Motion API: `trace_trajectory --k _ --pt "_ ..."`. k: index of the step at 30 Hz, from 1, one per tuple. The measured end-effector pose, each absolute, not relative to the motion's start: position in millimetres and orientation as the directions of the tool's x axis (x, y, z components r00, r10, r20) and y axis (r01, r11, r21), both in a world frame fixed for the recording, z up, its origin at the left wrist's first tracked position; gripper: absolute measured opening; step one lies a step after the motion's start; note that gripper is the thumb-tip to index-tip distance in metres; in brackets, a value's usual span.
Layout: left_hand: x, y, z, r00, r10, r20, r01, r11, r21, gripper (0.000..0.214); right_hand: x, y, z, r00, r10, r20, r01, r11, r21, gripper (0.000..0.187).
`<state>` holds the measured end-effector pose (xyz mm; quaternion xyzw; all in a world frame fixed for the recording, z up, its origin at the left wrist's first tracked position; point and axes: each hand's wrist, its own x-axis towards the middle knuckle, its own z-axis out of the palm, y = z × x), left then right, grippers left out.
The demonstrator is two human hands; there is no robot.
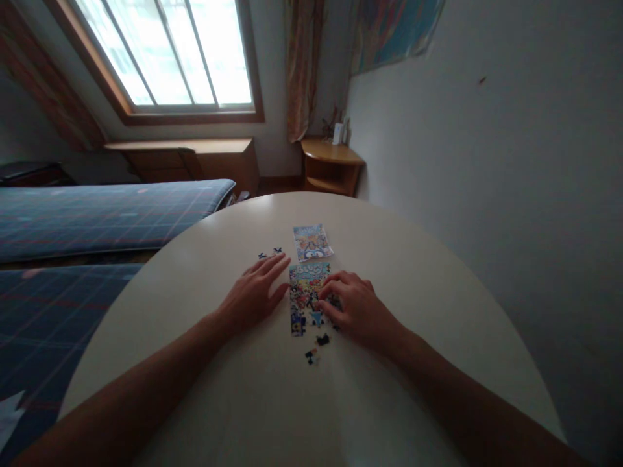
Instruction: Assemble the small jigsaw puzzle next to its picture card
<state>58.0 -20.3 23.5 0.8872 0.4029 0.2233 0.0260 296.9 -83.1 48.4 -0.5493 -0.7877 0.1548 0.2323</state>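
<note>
A partly assembled jigsaw puzzle (302, 292) with colourful cartoon figures lies on the round table, its lower edge uneven with gaps. My left hand (256, 285) rests flat just left of it, fingers stretched and holding nothing. Over the puzzle's right side, my right hand (353, 303) is bent, thumb and index fingertips close together on a puzzle piece (316, 318) in the lower part; the fingers partly cover that area. Loose puzzle pieces (322, 339) lie below the puzzle, with another pair (311, 357) nearer me. More loose pieces (277, 250) sit beyond my left fingertips.
A creased picture sheet (311, 242) lies just beyond the puzzle. The round white table (403, 259) stands beside a wall on the right. To the left are beds with blue plaid covers (111, 217). A desk (224, 146) and a corner shelf (333, 152) stand at the back near the window.
</note>
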Motion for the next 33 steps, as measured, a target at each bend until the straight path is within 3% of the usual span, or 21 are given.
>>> trace_trajectory --k 9,14,20,27,33 --pt "55 9 14 0.546 0.824 0.153 0.804 -0.567 0.18 0.06 296 -84 51 -0.274 0.94 0.204 0.808 0.34 -0.481 0.004" --pt "45 -3 20 0.636 0.757 0.152 0.735 -0.654 0.183 0.058 300 -84 53 -0.266 0.938 0.22 0.805 0.342 -0.485 0.003" --pt "24 -9 33 0.763 0.628 0.155 0.582 -0.771 0.258 0.038 309 -81 62 -0.228 0.943 0.242 0.84 0.316 -0.441 0.005" --pt "18 -8 43 0.72 0.656 0.225 0.583 -0.748 0.317 0.026 314 -80 66 -0.231 0.937 0.26 0.846 0.325 -0.421 0.004" --pt "15 -4 37 0.658 0.718 0.227 0.659 -0.695 0.288 0.031 317 -87 72 -0.396 0.905 0.156 0.811 0.424 -0.402 0.005"
